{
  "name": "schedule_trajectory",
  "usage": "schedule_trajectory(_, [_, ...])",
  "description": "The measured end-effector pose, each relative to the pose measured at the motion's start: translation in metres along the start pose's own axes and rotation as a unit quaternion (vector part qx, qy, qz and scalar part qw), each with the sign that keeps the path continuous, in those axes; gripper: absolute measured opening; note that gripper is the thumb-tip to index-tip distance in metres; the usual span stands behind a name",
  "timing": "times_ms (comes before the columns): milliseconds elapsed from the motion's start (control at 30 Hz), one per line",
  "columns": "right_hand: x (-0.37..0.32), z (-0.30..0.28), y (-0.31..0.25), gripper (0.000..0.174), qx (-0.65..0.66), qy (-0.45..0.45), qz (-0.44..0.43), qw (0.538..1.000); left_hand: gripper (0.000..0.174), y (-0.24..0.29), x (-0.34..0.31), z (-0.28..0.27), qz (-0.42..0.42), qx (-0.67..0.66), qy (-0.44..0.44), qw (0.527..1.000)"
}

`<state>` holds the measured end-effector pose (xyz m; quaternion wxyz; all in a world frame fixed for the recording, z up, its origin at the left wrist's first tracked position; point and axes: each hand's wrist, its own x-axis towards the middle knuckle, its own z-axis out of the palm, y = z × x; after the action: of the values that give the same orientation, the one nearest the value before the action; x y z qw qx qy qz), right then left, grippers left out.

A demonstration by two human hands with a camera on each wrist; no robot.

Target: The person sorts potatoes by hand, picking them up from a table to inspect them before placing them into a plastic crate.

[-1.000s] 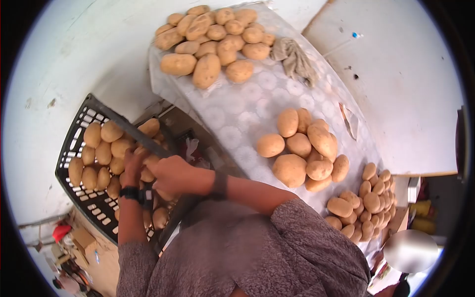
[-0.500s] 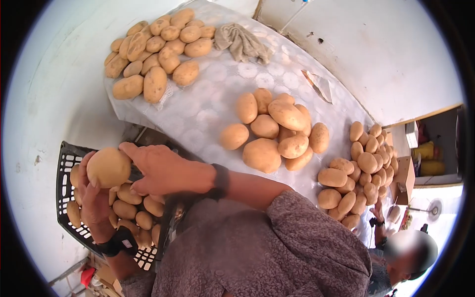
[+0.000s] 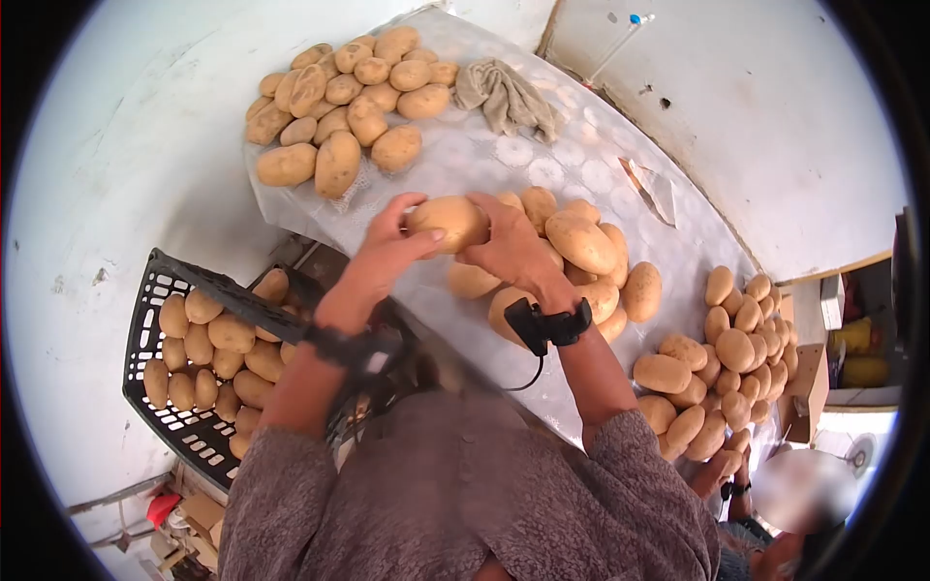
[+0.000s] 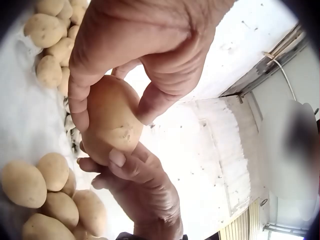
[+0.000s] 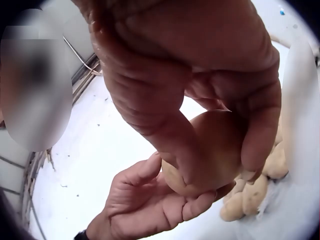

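Potato (image 3: 448,221) hangs over the tabletop (image 3: 465,165) at ten o'clock of the middle pile (image 3: 586,242), left hand (image 3: 387,250) and right hand (image 3: 506,250) both curled round it. Firm, even grips should stop it slipping.

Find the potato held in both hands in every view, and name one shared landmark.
Head: potato upper centre, above the middle pile.
Left wrist: centre-left, under fingers of the left hand.
Right wrist: centre-right, behind fingers of the right hand.
Shared landmark: the left hand gripping it shows in all three.
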<state>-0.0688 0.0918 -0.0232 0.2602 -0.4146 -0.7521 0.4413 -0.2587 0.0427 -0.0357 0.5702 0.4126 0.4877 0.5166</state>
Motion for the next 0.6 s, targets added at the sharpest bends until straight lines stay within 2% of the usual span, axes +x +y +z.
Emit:
schedule_trajectory(67, [0.006,-0.003,0.009,0.062,-0.049,-0.002,0.048,0.998,0.054,-0.014,0.012,0.004,-0.048,0.053,-0.017,0.997])
schedule_trajectory(100, [0.008,-0.001,0.014,0.062,-0.048,-0.008,0.044,0.998,0.054,-0.025,0.017,0.002,-0.047,0.054,-0.01,0.997])
schedule_trajectory(167, [0.016,0.006,0.025,0.059,-0.143,0.005,0.052,0.988,0.056,-0.048,0.027,-0.002,-0.058,0.046,-0.011,0.997])
schedule_trajectory(267, [0.03,0.011,0.04,0.061,-0.183,-0.038,0.063,0.98,0.054,-0.068,0.034,0.004,-0.074,0.026,0.026,0.997])
schedule_trajectory(400, [0.042,0.015,0.064,0.051,-0.212,-0.043,0.018,0.976,0.051,-0.113,0.053,0.006,-0.06,0.028,0.041,0.997])
schedule_trajectory(467, [0.046,0.015,0.069,0.051,-0.222,-0.037,0.021,0.974,0.046,-0.155,0.069,0.002,0.012,0.074,0.066,0.995])
schedule_trajectory(533, [0.05,0.017,0.073,0.053,-0.198,-0.043,0.021,0.979,0.046,-0.143,0.067,0.0,0.076,0.252,0.012,0.965])
schedule_trajectory(600, [0.053,0.019,0.071,0.055,-0.175,-0.075,-0.005,0.982,0.053,-0.163,0.062,0.004,0.083,0.368,0.093,0.921])
